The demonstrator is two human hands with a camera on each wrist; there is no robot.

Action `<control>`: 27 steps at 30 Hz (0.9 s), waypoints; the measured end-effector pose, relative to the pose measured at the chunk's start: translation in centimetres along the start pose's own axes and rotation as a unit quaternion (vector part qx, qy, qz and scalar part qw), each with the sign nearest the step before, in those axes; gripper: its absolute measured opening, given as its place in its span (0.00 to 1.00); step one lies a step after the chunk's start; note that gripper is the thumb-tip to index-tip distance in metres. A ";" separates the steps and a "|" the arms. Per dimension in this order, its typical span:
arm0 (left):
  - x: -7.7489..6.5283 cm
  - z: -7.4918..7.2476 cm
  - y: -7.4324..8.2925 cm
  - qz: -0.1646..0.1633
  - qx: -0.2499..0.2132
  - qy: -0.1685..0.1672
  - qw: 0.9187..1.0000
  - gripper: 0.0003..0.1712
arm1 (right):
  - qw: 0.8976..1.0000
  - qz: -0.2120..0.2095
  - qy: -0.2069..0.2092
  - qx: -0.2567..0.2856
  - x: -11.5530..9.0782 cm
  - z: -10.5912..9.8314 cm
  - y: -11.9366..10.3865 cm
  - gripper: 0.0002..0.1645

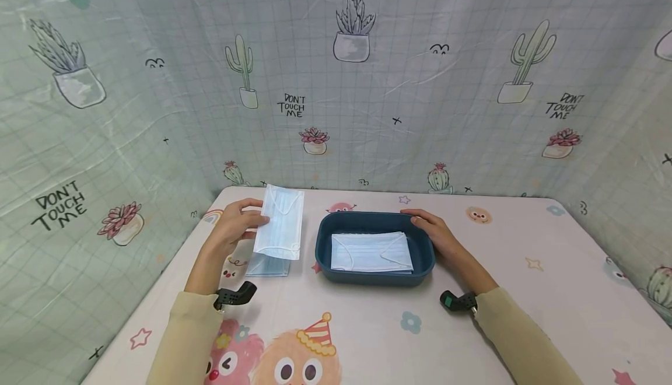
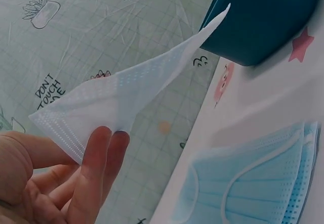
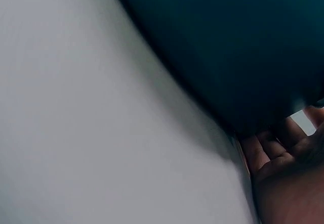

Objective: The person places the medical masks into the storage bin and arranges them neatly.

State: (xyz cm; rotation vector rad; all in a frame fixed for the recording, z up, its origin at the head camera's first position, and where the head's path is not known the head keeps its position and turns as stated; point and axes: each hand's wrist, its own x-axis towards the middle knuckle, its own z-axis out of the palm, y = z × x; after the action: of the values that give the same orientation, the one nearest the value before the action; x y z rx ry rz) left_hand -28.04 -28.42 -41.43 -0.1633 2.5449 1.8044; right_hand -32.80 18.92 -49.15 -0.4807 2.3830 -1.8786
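In the head view my left hand (image 1: 236, 224) pinches a light blue face mask (image 1: 280, 221) by its left edge, thumb on one face and fingers on the other. The mask is raised off the table, and its ear loops show. Below it on the table lie more blue face masks (image 2: 253, 178), overlapping. To the right stands a dark teal plastic bin (image 1: 367, 280) with face masks (image 1: 370, 254) lying flat inside. My right hand (image 1: 433, 233) grips the bin's right rim near the back corner; its fingers (image 3: 255, 153) lie against the outer wall.
A white tablecloth (image 1: 362, 332) with cartoon prints covers the table. Behind it and at both sides hangs a plastic curtain (image 1: 420, 87) printed with cacti. Black devices are strapped at both wrists, the left one (image 1: 236, 294) near the sleeve.
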 end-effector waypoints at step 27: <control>-0.1 2.0 0.8 0.045 -0.009 -0.037 0.998 0.30 | 1.000 0.004 0.002 -0.006 0.0 0.0 -0.3 0.26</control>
State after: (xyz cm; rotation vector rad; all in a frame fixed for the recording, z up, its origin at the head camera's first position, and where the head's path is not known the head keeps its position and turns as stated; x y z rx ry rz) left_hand -28.08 -26.24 -41.31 0.0170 2.5247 1.8262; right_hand -32.73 18.93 -48.90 -0.4691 2.3967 -1.8647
